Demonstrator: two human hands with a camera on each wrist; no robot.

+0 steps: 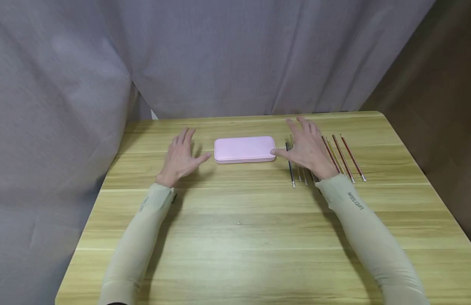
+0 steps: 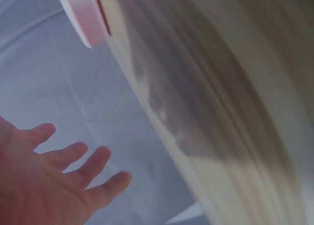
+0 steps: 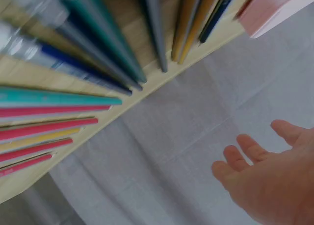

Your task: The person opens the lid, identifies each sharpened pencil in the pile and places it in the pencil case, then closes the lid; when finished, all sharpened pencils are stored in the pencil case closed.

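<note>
**Both hands spread beside a pink case**

Pink case [image 1: 244, 149]: lies flat, lid closed, on the wooden tabletop [image 1: 239, 228], toward the far side, about midway left to right, long edge running left-right.

Left hand [image 1: 180, 157]: just left of the case, palm down, fingers straight and fanned. Thumb points at the case's left end, a small gap between them. Grip spread, holding nothing. Left wrist view confirms open fingers [image 2: 93, 163], with a corner of the case above.

Right hand [image 1: 307, 146]: just right of the case, palm down, fingers spread over a row of pens [image 1: 292, 169]. Thumb tip at the case's right end; whether it touches cannot be told. Whether the palm rests on the pens or hovers, cannot tell. Grip spread, pinching nothing.

Pens and pencils: laid side by side, running near-far. Dark ones sit under the hand; red and yellow pencils [image 1: 344, 159] lie further right, uncovered.

Grey curtain [image 1: 235, 55] hangs behind the tabletop's far edge. Both arms wear pale sleeves [image 1: 366, 228].
</note>
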